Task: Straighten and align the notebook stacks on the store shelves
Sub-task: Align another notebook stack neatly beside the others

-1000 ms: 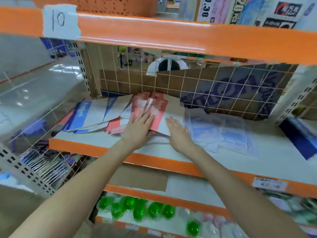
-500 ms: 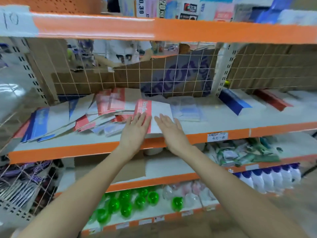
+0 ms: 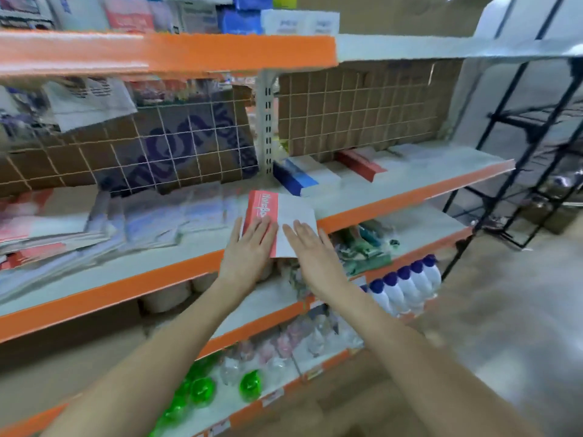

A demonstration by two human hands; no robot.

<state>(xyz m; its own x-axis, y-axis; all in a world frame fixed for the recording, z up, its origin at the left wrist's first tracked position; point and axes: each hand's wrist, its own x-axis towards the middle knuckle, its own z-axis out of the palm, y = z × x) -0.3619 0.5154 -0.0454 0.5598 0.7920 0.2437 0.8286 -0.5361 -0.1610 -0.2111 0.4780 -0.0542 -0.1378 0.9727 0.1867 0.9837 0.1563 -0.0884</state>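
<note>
Flat, open left hand point(image 3: 249, 247) and right hand point(image 3: 310, 247) press the notebook point(image 3: 285, 216) overhanging the shelf point(image 3: 410, 197); it could tip off.

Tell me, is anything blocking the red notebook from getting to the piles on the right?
Nothing visible does. Both hands, left hand and right hand, lie flat on the red notebook. The shelf toward the blue stack and red stack looks bare.
</note>
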